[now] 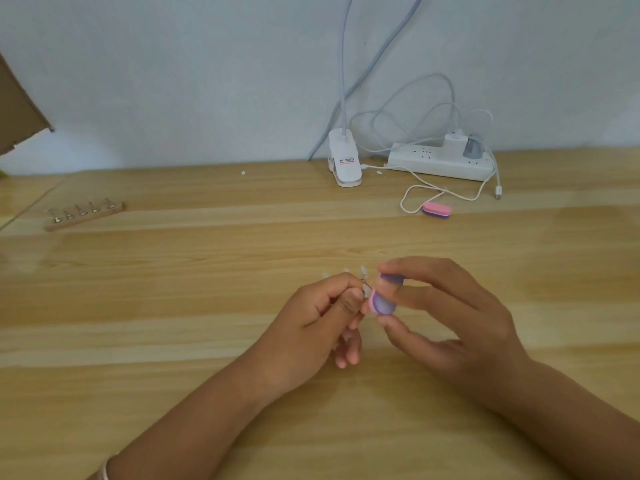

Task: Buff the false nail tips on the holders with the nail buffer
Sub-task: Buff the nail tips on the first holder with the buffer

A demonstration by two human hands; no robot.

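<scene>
Pinching a small pink-and-purple nail buffer (382,301) between thumb and curled fingers, the right hand (460,313) holds it just above the wooden table (207,306), near the front middle. The buffer's pink edge lies against a pale false nail tip (366,289) that sits on a thin holder (363,279), which the left hand (311,323) pinches between thumb and forefinger; most of the holder is hidden in that grip. Its lower fingers hang loosely curled towards the table. A few more pale tips (346,271) show blurred just behind the left knuckles; how they are held cannot be told. A thin bracelet (104,474) circles the left wrist. Farther back and to the right, a second buffer (436,210) lies flat on the table, beside a loop of white cable (412,199). Behind it, against the wall (173,81), sits a white power strip (440,162) with plugs in it, and just to its left a white clip-on lamp base (344,161). Far off to the left, a wooden rack (85,216) carries a row of small metal holders, and a piece of brown cardboard (17,109) juts in at the edge.
</scene>
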